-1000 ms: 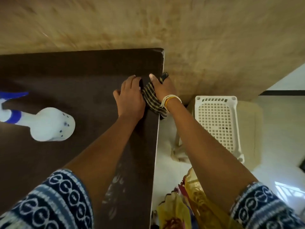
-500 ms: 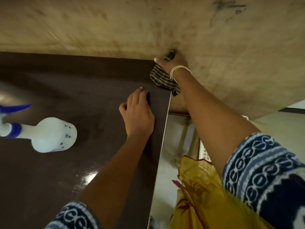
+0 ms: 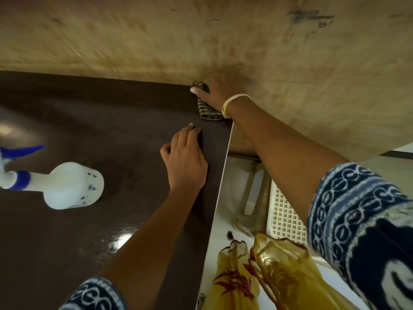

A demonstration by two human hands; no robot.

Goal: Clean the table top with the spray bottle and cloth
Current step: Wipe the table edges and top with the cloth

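Observation:
The dark brown table top (image 3: pixel 89 121) fills the left half of the view. My right hand (image 3: pixel 220 91) presses a striped dark cloth (image 3: pixel 209 111) onto the table's far right corner, against the wall. My left hand (image 3: pixel 186 159) lies flat on the table near its right edge, fingers together, holding nothing. A white spray bottle (image 3: pixel 71 186) with a blue collar and blue trigger stands at the left, well away from both hands. Part of the cloth is hidden under my right hand.
A stained beige wall (image 3: pixel 201 36) runs along the table's far edge. To the right of the table stands a white perforated plastic stool (image 3: pixel 288 220) on a pale floor. Yellow patterned fabric (image 3: pixel 268 276) of my clothing hangs below the table edge.
My right hand has carried the cloth from beside my left hand along the right edge up to the far corner by the wall. My left hand has stayed flat on the table.

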